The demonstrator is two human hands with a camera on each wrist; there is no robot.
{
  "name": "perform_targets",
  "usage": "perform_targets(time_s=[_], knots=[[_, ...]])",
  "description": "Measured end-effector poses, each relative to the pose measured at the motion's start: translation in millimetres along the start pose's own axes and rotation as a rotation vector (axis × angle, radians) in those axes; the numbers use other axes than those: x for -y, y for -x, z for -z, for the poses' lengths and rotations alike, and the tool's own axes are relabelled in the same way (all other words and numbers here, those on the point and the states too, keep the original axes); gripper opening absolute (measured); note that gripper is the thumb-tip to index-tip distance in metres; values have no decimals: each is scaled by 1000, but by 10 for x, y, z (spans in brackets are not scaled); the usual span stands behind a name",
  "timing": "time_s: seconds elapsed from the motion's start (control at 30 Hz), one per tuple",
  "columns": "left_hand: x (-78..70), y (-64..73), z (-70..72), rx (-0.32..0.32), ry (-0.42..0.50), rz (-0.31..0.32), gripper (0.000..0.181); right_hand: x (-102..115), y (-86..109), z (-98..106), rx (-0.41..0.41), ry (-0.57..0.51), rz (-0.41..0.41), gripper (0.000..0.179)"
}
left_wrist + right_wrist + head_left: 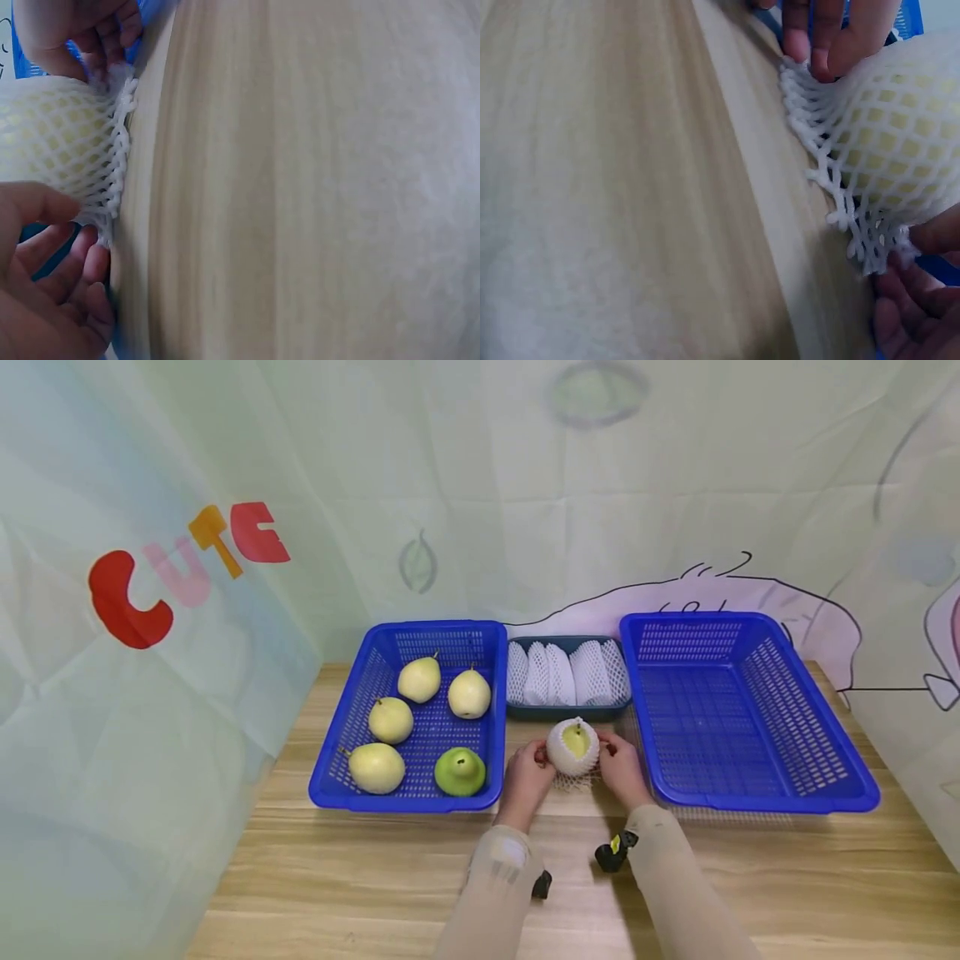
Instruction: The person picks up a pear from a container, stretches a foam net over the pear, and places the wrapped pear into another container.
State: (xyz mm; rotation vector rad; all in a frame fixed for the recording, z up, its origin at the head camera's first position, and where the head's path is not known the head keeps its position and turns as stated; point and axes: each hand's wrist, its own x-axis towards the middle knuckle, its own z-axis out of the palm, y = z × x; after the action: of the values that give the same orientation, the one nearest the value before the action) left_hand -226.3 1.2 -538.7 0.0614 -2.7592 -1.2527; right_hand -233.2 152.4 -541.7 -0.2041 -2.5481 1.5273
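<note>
A pale yellow pear (577, 742) sits in a white foam net (561, 762) on the wooden table, its stem and top showing through the net's opening. My left hand (527, 778) pinches the loose lower edge of the net on the left side. On the opposite side, my right hand (622, 773) pinches that same edge between thumb and fingers. In the right wrist view the net's frayed hem (840, 202) spreads between both hands, close over the table. The left wrist view shows the mesh (60, 135) stretched around the pear.
A blue basket (411, 805) at left holds several yellow pears and one green pear (460, 772). Behind my hands, a dark green tray (566, 713) contains several white foam nets (561, 675). Another blue basket (738, 800) stands close to my right hand.
</note>
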Motion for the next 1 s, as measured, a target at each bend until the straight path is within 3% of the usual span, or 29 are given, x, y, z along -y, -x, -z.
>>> perform_targets(time_s=[0.13,0.23,0.37,0.5,0.6,0.8,1.0], knots=[[-9,26,6,50,-65,-13,54,-23,15,19,27,33,42,42],[-26,33,9,93,-75,-16,72,-11,20,39,51,39,133,51],[-46,25,12,152,-64,-43,88,18,37,61,170,15,206,62],[-60,28,19,200,-18,-54,92,37,56,79,316,-100,124,71],[-59,26,22,188,36,-63,88,57,60,88,368,-198,49,73],[-43,-3,19,203,217,-61,80,85,40,75,365,-353,-34,59],[-53,-19,35,213,373,-15,78,132,27,48,298,-380,-96,48]])
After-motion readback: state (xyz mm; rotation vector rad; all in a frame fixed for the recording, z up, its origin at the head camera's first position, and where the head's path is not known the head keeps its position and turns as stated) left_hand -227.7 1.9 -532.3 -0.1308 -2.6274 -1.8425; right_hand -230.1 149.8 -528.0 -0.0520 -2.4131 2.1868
